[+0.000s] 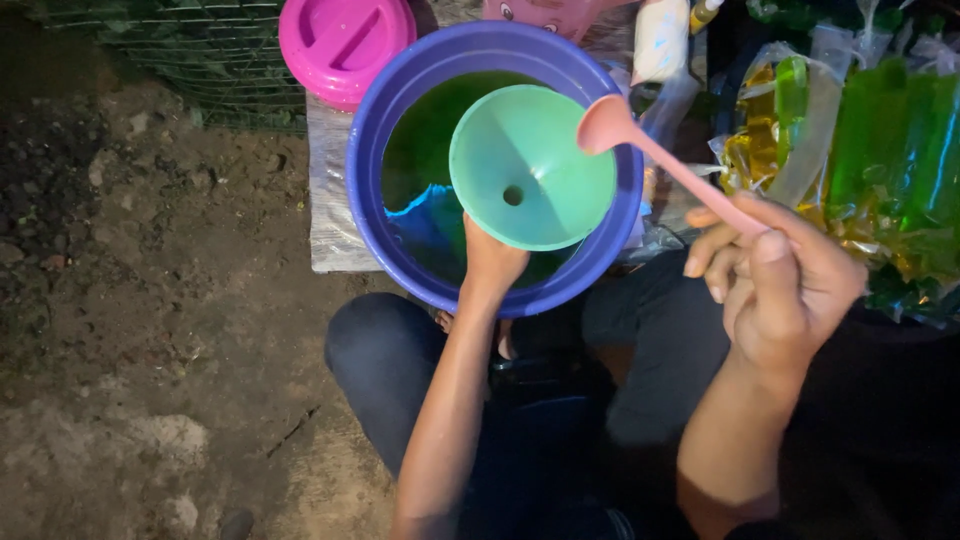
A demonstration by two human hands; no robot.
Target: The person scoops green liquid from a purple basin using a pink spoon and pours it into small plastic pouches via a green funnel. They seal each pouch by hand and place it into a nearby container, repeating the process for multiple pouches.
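My left hand (490,262) grips the underside of a light green funnel (530,165) and holds it over a blue bucket (370,150) filled with green liquid. My right hand (780,275) holds the handle of a pink ladle (650,150); its small bowl hovers at the funnel's upper right rim. The ladle's bowl faces away, so its contents are hidden. The funnel's hole is visible and the funnel looks empty.
A magenta lid (340,40) lies behind the bucket on a pale sheet (330,220). Plastic bags of green and yellow liquid (870,160) pile up at the right. Dirt ground (150,300) spreads to the left. My knees in dark trousers (385,360) sit below the bucket.
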